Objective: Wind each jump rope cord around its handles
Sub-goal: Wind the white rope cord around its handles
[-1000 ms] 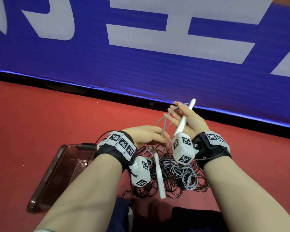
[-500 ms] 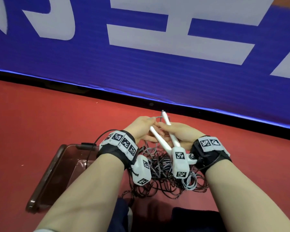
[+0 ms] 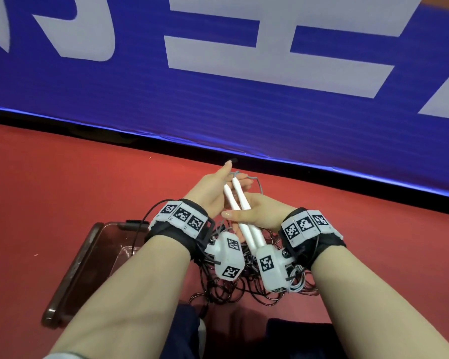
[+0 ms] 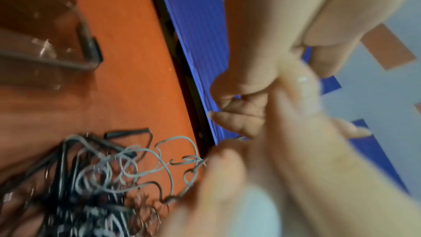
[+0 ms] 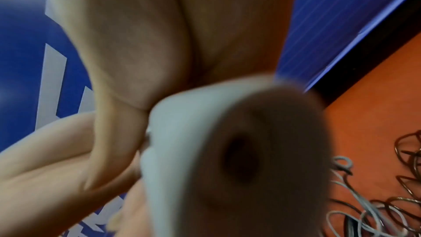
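The fingers (image 3: pixel 245 186) of the right hand (image 3: pixel 254 216) curl around the two white handles (image 3: pixel 240 211), which lie side by side, touching along their length, with the thumb laid across them near the middle. The left hand (image 3: pixel 213 193) is at 11 o'clock from that grip; its fingers are extended and loose beside the handle tips, steadying them rather than clamping. A short loop of grey cord (image 3: pixel 254 181) leaves the tips at 12 o'clock and drops past the right fingers. The butt ends point toward 5 o'clock, behind the wrist cameras.

Below the hands, at 6 o'clock, the rest of the grey cord (image 4: pixel 141 165) lies tangled with dark cords (image 4: pixel 68 168) in a loose heap on the red surface (image 3: pixel 62 190). A clear brown tray (image 3: pixel 73 275) sits at 8 o'clock from the hands.

The handles look rigid, smooth and light, so a firm hold at mid-length should keep them paired. The cord seems thin, springy and prone to kinking; I would pinch it close to the handle tips and keep it taut, since slack may snag the heap.
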A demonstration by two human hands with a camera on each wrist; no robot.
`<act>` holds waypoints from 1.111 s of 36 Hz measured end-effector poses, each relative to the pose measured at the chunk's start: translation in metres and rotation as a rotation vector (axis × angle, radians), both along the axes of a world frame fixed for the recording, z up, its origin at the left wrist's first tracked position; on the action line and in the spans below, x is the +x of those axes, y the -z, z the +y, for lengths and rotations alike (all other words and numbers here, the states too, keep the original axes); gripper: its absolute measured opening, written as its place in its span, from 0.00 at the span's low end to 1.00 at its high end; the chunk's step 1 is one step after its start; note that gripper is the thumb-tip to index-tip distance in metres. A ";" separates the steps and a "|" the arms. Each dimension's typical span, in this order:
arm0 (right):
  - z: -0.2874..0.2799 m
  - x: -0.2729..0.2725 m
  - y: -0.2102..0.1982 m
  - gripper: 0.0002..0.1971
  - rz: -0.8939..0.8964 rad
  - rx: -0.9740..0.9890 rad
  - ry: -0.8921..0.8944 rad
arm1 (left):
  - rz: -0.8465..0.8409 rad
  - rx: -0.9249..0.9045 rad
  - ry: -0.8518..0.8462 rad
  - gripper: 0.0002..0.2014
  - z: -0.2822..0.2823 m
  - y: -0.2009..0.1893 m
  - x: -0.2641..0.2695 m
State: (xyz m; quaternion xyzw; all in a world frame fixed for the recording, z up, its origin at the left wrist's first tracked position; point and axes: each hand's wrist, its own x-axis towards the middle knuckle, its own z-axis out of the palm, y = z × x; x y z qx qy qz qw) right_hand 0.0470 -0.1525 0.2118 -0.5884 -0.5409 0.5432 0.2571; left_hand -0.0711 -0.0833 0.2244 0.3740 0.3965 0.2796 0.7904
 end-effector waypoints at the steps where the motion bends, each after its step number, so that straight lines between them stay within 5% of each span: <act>1: -0.001 0.000 -0.001 0.20 0.004 -0.005 -0.006 | -0.023 -0.044 -0.031 0.20 0.001 0.000 -0.001; 8: -0.002 -0.011 -0.005 0.07 -0.201 0.124 -0.002 | -0.168 -0.197 -0.141 0.18 -0.001 -0.005 0.000; 13: 0.005 -0.012 0.000 0.16 -0.524 0.250 0.222 | -0.210 -0.261 -0.274 0.18 -0.001 -0.008 0.008; 18: 0.003 -0.019 0.001 0.12 -0.820 0.275 0.302 | -0.295 -0.365 -0.299 0.18 -0.002 -0.015 0.010; 24: 0.006 -0.022 0.001 0.06 -0.777 0.233 0.355 | -0.324 -0.314 -0.223 0.15 -0.002 -0.016 0.007; 28: 0.007 -0.013 0.000 0.11 -0.718 0.259 0.394 | -0.197 -0.111 -0.141 0.14 -0.001 -0.015 -0.002; 32: 0.007 0.002 -0.006 0.14 -0.706 0.273 0.444 | 0.360 0.247 -0.108 0.19 0.006 -0.004 -0.004; 34: 0.005 0.009 -0.010 0.13 -0.690 0.260 0.434 | 0.553 0.462 -0.177 0.08 0.013 0.004 -0.007; 35: 0.003 0.012 -0.013 0.12 -0.689 0.265 0.409 | 0.616 0.609 -0.155 0.14 0.014 0.006 -0.009; 38: -0.002 0.010 -0.021 0.07 -0.686 0.302 0.319 | 0.579 0.955 0.140 0.41 0.013 0.014 -0.008; 40: -0.003 0.008 -0.024 0.07 -0.603 0.342 0.274 | 0.495 1.015 0.136 0.37 0.008 0.011 -0.004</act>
